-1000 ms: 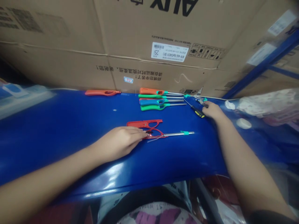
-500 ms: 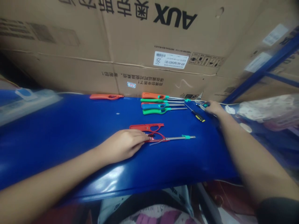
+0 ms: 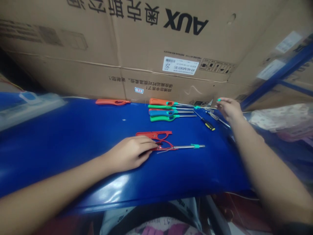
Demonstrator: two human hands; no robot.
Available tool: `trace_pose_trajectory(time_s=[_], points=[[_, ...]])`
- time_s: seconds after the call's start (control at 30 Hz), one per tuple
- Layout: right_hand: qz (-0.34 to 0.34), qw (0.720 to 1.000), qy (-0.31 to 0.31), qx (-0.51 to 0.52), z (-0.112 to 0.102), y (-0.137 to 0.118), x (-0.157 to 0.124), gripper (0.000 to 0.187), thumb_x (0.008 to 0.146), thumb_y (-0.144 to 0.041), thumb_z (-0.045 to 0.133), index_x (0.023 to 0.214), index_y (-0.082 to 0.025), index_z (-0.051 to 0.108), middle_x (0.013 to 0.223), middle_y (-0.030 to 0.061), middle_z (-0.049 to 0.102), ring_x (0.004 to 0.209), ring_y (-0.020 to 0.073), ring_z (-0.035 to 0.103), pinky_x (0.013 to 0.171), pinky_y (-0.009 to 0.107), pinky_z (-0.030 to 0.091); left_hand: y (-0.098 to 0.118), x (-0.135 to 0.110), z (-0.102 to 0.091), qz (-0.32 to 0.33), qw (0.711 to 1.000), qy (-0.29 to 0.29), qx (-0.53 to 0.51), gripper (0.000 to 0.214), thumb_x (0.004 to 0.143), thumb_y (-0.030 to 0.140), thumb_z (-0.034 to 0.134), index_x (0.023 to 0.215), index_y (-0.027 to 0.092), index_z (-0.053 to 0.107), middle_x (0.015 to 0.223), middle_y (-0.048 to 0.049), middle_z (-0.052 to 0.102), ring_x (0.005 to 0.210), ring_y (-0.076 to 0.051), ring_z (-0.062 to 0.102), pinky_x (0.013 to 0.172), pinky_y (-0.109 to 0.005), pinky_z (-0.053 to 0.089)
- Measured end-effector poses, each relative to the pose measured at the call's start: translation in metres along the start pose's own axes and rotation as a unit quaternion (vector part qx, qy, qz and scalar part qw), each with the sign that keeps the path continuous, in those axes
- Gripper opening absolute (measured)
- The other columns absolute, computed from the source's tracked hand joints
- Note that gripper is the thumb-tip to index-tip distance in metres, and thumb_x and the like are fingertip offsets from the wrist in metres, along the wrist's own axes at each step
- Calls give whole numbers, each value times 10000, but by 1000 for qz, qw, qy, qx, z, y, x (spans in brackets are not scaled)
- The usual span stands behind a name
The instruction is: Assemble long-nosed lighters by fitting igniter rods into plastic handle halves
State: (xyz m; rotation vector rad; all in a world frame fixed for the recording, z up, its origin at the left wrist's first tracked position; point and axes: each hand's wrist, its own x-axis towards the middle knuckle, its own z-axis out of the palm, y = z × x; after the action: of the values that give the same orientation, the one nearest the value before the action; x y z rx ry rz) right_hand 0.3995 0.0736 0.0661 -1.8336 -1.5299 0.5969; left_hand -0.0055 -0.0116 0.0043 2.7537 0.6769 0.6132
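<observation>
My left hand (image 3: 132, 151) lies closed on the handle of an opened red gas lighter (image 3: 187, 147) on the table. Its fingers cover most of the handle, and the metal tube with a green collar points right. A thin wire or tube sticks out below the trigger loop. Just behind it lies the loose red half of a lighter casing (image 3: 151, 134). My right hand (image 3: 231, 109) is raised at the back right, pinching a small green plastic piece (image 3: 219, 100) between its fingertips. Below this hand are loose metal rods and wires (image 3: 215, 117).
Several assembled lighters (image 3: 162, 112) are stacked along the back of the blue table (image 3: 85, 137). Beside them lies a black-and-yellow screwdriver (image 3: 208, 125). An orange lighter handle (image 3: 112, 102) rests further left. A large cardboard box (image 3: 97, 58) walls off the back; plastic bags (image 3: 271, 114) lie right.
My right hand has lifted up and slightly right from the loose parts, now with the small green piece in its fingertips. My left hand keeps its hold on the red lighter.
</observation>
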Motion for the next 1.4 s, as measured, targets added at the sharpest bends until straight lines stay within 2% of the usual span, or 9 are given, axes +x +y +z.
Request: trace_pose_trajectory(time_s=[0.23,0.4,0.6,0.67,0.8,0.93,1.07,1.27,1.4], points=[[-25,978,-96,185,37,-33,-39,226,808,-287,582,1012,-226,660,894,55,676,829,197,652,723,363,593,-2,1,2,4,1000,8,-3,268,983,245,563,1220,228,687,1180,-49,738,1086,-211,698,975,-344,558],[-39,944,-171,280,69,-29,-56,202,747,-299,653,923,-200,662,808,48,641,714,162,603,636,305,554,-1,1,3,-2,1000,8,-24,248,994,270,570,1202,210,692,1143,-55,747,1040,-201,704,923,-319,568],[-67,963,-163,202,94,-15,-63,201,790,-250,676,984,-205,709,916,54,674,680,158,587,682,366,546,-3,1,8,-2,998,31,-61,243,982,217,588,1203,204,687,1151,-65,740,1065,-193,688,942,-317,553],[-189,963,-164,99,97,-18,-70,280,846,-197,618,1104,-242,718,1157,85,676,934,225,640,887,469,536,-4,2,10,-4,997,32,-74,246,979,203,593,1209,199,681,1157,-69,734,1067,-189,683,944,-317,552],[-408,879,-209,-127,101,-30,-86,462,991,-189,442,1410,-341,562,1540,28,494,1414,289,412,1167,611,300,-4,3,12,-4,995,35,-89,263,974,192,600,1227,188,668,1149,-78,730,1061,-187,675,947,-322,552],[-422,852,-247,-186,112,-42,-92,500,1050,-285,366,1544,-361,373,1623,-11,364,1509,269,299,1227,643,152,-3,5,12,1,995,32,-100,269,973,189,595,1233,179,662,1141,-85,729,1050,-193,672,953,-339,552],[-413,861,-211,-206,117,-44,-87,420,1056,-340,371,1445,-304,524,1551,13,480,1476,278,371,1220,663,120,-2,5,12,1,994,33,-100,278,969,188,593,1238,181,664,1153,-92,724,1062,-196,670,962,-347,551],[-402,883,-117,-213,103,-24,-73,300,957,-157,493,1157,-256,693,1247,66,713,1186,271,610,1074,563,368,-2,3,11,-5,995,34,-95,291,965,200,592,1246,195,669,1151,-99,720,1068,-202,668,942,-344,561],[-370,897,-132,-203,94,-15,-65,123,922,-202,575,984,-213,681,1008,81,702,977,252,619,862,419,466,-2,2,9,-10,995,26,-95,300,965,199,593,1260,186,653,1173,-97,703,1077,-197,654,949,-341,555]])
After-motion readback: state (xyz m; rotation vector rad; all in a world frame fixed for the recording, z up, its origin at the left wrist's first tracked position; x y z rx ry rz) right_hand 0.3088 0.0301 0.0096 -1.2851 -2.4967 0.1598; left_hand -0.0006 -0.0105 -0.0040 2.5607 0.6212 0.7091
